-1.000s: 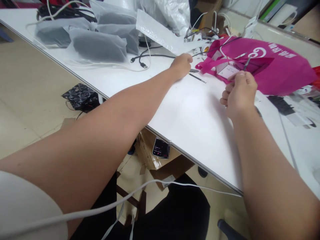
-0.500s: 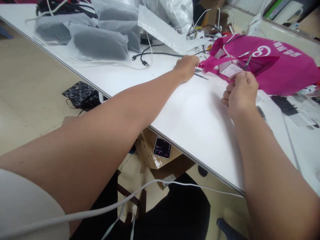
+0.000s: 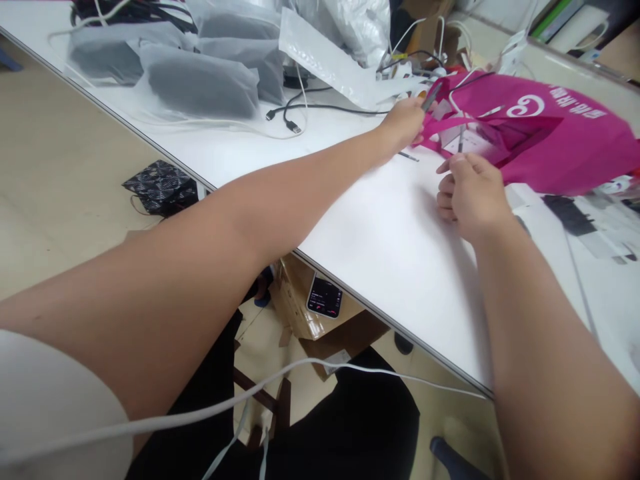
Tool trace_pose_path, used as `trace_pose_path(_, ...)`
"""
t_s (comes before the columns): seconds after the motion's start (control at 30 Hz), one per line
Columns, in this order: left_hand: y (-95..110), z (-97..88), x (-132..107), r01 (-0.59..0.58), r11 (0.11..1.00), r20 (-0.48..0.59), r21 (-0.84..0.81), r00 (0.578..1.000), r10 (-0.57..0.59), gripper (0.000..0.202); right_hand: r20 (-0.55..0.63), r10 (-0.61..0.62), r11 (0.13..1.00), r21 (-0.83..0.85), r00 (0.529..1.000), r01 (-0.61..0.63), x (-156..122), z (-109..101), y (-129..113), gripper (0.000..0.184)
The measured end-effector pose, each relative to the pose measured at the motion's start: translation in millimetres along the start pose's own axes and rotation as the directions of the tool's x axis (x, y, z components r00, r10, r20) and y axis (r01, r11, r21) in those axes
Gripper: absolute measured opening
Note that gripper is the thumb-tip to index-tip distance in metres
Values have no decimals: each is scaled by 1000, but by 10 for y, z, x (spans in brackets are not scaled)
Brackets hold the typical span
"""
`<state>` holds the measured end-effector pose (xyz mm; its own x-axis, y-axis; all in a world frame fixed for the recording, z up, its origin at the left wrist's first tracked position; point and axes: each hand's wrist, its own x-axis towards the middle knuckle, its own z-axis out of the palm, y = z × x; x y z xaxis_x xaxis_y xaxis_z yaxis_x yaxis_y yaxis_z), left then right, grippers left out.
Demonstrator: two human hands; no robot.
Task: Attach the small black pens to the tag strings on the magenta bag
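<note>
My left hand (image 3: 406, 121) reaches across the white table (image 3: 390, 240) and is closed on a thin dark stick-like tool (image 3: 431, 97) raised by the pink bag's (image 3: 555, 133) strap. My right hand (image 3: 470, 195) rests near the bag's opening, fingers curled in a pinch around a thin dark rod (image 3: 461, 140) that points up. A white card (image 3: 467, 142) lies at the bag's mouth just beyond it. Another thin dark rod (image 3: 409, 157) lies on the table between the hands.
Grey bagged items (image 3: 200, 83) and a clear plastic sleeve (image 3: 330, 63) lie at the back left with black cables (image 3: 300, 110). A phone (image 3: 324, 298) sits on a cardboard box under the table edge. A white cable (image 3: 250, 393) crosses my lap.
My left hand has moved right and lifted a thin dark tool off the table toward the bag's strap. My right hand shifted slightly left and lower, its rod now upright.
</note>
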<state>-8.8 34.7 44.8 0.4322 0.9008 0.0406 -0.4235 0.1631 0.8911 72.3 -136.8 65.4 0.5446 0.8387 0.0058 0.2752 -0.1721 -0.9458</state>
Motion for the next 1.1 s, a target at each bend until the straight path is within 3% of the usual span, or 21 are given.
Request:
trace_pose_path(0.1, 8, 78, -193, 95, 976, 74, -196, 994, -82, 32, 62, -13, 1000, -18, 998, 14, 48, -38, 70, 36)
trace_pose_path(0.2, 49, 85, -346, 163, 967, 131, -194, 982, -139, 33, 106, -3, 999, -31, 994, 6, 102, -75, 121, 39)
trace_pose_path(0.4, 126, 76, -411, 215, 949, 128, -229, 974, -189, 36, 103, 61, 996, -75, 993, -54, 59, -63, 39, 36)
trace_pose_path(0.67, 166, 125, -473, 223, 962, 160, -155, 967, -198, 37, 49, 124, 987, -113, 991, -118, -74, 5, -124, 43)
trace_pose_path(0.97, 4, 47, -391, 186, 947, 227, -262, 966, -127, 37, 70, 87, 990, -114, 994, -79, 55, -33, 8, 40)
trace_pose_path(1.1, 39, 70, -427, 166, 970, 212, -178, 969, -127, 35, 64, 82, 992, -104, 995, -75, 56, -30, 15, 38)
